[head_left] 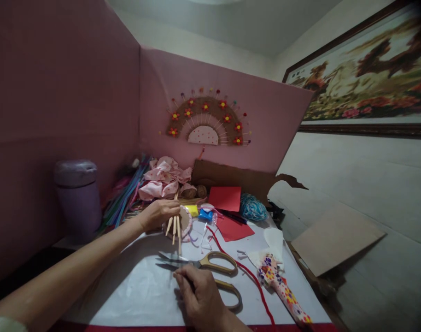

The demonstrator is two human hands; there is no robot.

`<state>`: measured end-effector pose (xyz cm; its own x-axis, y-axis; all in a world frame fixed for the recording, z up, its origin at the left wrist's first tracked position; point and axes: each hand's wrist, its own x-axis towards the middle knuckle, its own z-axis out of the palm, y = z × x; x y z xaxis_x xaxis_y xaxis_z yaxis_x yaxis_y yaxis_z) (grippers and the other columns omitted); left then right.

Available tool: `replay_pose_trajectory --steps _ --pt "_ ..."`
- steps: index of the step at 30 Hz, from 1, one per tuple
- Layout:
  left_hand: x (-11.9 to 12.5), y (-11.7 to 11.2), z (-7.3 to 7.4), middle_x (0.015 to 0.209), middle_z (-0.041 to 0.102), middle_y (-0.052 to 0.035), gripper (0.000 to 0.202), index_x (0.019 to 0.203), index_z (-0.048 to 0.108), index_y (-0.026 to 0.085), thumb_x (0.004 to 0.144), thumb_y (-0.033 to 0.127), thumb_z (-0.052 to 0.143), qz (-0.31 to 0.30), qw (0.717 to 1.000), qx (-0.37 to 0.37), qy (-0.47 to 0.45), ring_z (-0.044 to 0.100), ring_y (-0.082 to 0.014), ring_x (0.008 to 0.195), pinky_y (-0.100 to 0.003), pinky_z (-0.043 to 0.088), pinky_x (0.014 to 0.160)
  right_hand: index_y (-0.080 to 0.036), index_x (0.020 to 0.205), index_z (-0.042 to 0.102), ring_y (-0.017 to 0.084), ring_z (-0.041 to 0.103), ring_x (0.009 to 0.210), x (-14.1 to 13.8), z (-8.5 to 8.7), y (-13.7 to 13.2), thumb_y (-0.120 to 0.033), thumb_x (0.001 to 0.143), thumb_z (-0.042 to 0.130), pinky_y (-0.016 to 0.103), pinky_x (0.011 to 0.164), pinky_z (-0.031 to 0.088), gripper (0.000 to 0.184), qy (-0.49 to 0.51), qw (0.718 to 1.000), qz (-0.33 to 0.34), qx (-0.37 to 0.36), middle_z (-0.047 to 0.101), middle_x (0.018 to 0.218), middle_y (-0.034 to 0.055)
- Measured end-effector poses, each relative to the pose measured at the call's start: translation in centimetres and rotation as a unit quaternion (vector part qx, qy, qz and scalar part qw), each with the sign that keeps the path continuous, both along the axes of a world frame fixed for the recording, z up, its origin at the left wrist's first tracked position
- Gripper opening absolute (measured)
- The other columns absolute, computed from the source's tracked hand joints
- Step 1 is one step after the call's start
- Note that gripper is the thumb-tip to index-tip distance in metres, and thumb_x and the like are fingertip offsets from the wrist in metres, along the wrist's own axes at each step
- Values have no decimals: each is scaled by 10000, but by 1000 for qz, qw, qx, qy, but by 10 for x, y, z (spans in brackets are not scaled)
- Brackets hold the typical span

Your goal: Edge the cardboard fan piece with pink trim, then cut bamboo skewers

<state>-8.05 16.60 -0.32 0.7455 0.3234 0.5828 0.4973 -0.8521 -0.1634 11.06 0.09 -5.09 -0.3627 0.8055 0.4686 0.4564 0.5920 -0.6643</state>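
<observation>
My left hand (161,214) is closed round several thin wooden sticks (178,230), whose ends fan out toward me. Beneath and beside them lies a round cardboard piece (185,222) with a pink and lilac wrapped rim. In front, my right hand (204,295) has thumb and forefinger pressed together; what they pinch, if anything, is too small to tell. A pair of scissors (213,263) with gold-brown handles lies partly open just beyond my right hand, which hides part of it. A red fuzzy strand (248,272) curves past the handles.
At left stands a purple tumbler (78,203) near coloured pipe cleaners (127,193). Behind are crumpled pink cloth (165,177), red paper (226,198), blue yarn (252,206) and brown cardboard (231,177). A flower-patterned item (284,293) lies right. A decorated arch (205,106) hangs on the pink panel.
</observation>
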Motion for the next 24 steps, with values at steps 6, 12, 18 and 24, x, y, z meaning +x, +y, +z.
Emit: replay_pose_trajectory --steps 6,12,18,24 --pt "-28 6 -8 1107 651 -102 212 930 640 162 838 79 468 -15 995 -14 93 542 -183 1132 -316 431 984 -164 827 618 128 550 530 0 0 0 -252 884 419 211 521 367 225 -7 1000 1 -6 597 592 15" --pt "-39 2 -18 1239 585 -93 275 1009 648 177 851 93 440 47 992 -73 97 535 -176 1145 -277 433 971 -163 821 619 131 546 537 0 0 -3 -245 888 416 218 527 371 229 -6 1000 2 1 602 604 22" --pt "-34 -15 -3 1207 606 -91 357 1134 602 218 827 105 460 118 989 -64 66 602 -191 1034 -287 470 870 -159 856 616 142 578 601 1 2 -5 -224 899 404 228 572 398 225 21 999 11 39 632 667 44" --pt "-15 -48 19 813 706 -90 236 921 690 186 803 158 487 268 961 -69 -7 644 -212 786 -279 461 682 -167 949 612 158 632 682 1 2 -10 -167 878 428 234 624 432 197 3 992 48 112 678 753 62"
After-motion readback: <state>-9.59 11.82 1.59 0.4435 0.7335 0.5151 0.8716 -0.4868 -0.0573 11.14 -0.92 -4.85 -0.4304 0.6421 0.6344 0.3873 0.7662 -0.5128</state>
